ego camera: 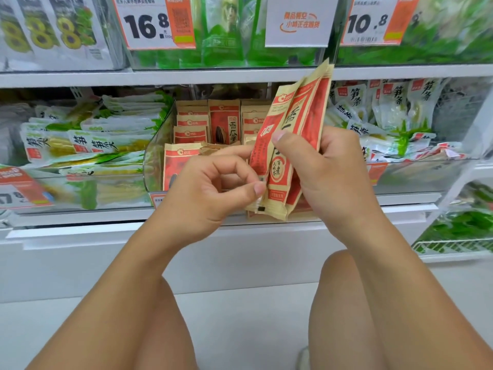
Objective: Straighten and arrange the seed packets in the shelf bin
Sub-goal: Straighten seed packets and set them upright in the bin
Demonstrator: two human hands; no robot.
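White middle shelf point(80, 213) carries a row of clear bins. Centre bin point(156, 145): red-and-tan seed packets point(192, 121) standing in rows toward the back, one packet point(177, 169) upright against the front wall. Left bin point(80, 182): green-and-white bamboo shoot packs point(88, 140) piled flat. Right bin point(426, 174): similar packs point(394, 105), jumbled. Upper shelf point(186, 76) holds more clear bins with price tags point(153, 22) on the fronts.
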